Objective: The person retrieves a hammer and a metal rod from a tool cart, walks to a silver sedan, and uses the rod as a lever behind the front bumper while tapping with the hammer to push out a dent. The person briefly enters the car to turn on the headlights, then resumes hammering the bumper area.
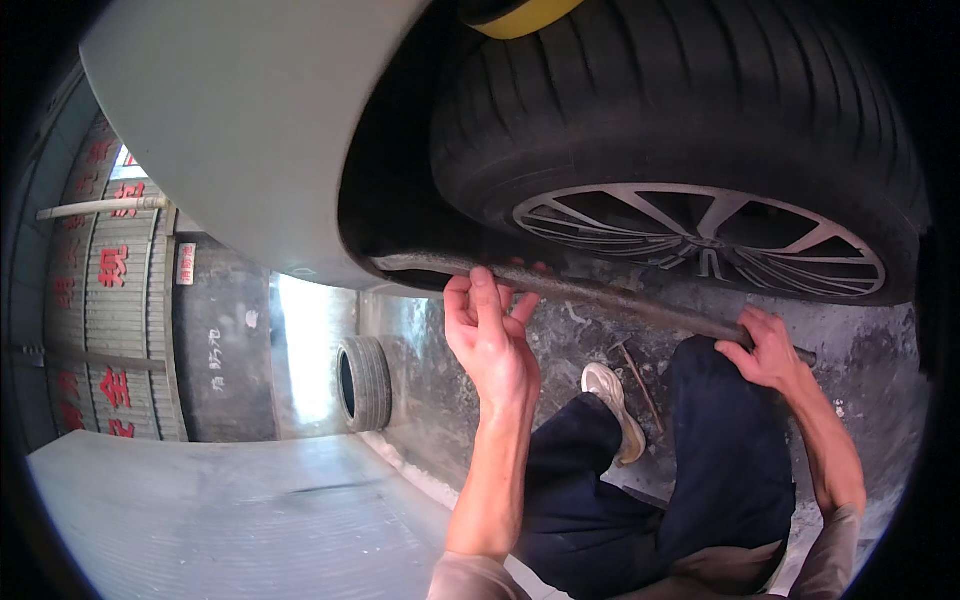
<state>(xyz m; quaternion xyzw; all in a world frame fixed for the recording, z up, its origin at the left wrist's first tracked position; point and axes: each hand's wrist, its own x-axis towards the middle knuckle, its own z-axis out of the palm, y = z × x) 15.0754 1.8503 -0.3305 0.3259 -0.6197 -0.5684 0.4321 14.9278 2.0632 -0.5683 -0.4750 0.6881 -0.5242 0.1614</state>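
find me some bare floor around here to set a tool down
Bare floor shows between the loose tyre and left forearm; another patch lies right of the right forearm. It is crowded between the shoe and right knee, where the hammer lies, and along the metal bar in both hands.

A long, dark, scuffed bar (620, 299) slants between the wheel (705, 242) and bent knees (700, 362).

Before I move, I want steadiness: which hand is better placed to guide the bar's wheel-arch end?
Probably the left hand: it's on the bar nearer the wheel arch; the right hand grips near the opposite end.
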